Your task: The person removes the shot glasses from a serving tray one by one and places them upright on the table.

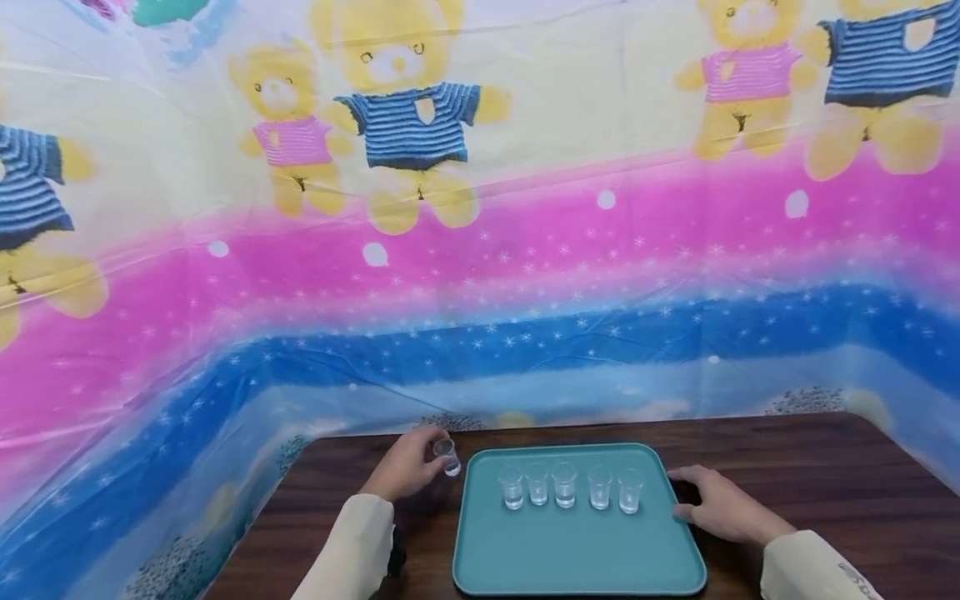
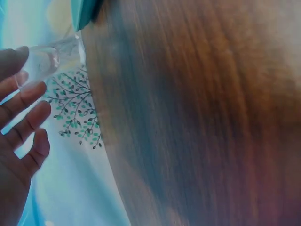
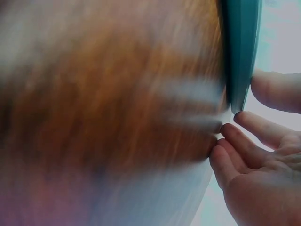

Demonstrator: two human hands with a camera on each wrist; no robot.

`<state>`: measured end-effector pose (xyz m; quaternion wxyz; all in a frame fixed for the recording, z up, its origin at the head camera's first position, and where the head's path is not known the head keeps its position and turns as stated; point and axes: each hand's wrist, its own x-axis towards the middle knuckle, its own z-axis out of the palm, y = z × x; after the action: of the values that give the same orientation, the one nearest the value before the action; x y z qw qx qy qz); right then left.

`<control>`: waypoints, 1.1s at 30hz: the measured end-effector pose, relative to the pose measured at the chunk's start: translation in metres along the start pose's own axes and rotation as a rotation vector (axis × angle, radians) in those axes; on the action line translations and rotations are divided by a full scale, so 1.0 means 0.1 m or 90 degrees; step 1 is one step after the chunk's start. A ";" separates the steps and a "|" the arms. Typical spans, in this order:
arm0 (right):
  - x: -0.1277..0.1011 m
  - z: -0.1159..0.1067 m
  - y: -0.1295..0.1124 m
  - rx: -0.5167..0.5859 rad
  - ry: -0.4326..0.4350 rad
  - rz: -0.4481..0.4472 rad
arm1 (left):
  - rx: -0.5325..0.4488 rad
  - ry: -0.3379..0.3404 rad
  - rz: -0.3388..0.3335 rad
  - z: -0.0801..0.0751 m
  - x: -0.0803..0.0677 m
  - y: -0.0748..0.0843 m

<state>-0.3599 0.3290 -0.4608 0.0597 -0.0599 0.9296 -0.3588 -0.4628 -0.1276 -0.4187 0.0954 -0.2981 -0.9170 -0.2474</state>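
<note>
My left hand (image 1: 408,467) pinches a small clear shot glass (image 1: 447,458) between thumb and forefinger, just off the tray's left edge. In the left wrist view the glass (image 2: 54,56) lies between the thumb and forefinger, while the other fingers are spread loosely. Several similar shot glasses (image 1: 565,486) stand upright in a row across the far half of a teal tray (image 1: 577,554). At the tray's right edge is my right hand (image 1: 723,504), its fingers loosely extended. The right wrist view puts its thumb (image 3: 273,89) right at the tray's rim and the fingertips by the tabletop.
The tray lies on a dark brown wood-grain table (image 1: 847,492) with rounded far corners. Behind the table hangs a colourful cloth (image 1: 525,275) printed with bears, in pink and blue bands, close to the far edge.
</note>
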 end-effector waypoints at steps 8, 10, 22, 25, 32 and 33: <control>0.02 0.08 -0.11 -0.005 0.004 0.018 | 0.025 0.013 -0.062 0.05 0.00 -0.05; 0.02 0.08 -0.12 -0.012 0.005 0.019 | 0.029 0.022 -0.073 0.06 0.00 -0.04; 0.02 0.01 -0.10 -0.029 -0.001 0.031 | 0.083 0.089 0.036 0.05 0.05 0.24; 0.02 0.00 -0.10 -0.033 -0.001 0.030 | 0.024 0.008 0.094 0.07 0.07 0.37; 0.03 0.01 -0.08 -0.031 -0.005 0.034 | -0.045 -0.120 0.106 0.18 0.11 0.53; 0.03 0.01 -0.08 -0.029 -0.004 0.036 | -0.048 -0.126 0.102 0.19 0.12 0.54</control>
<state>-0.3622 0.3220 -0.4568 0.0713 -0.0358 0.9388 -0.3352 -0.4408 -0.0739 -0.4102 0.0129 -0.3967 -0.8852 -0.2428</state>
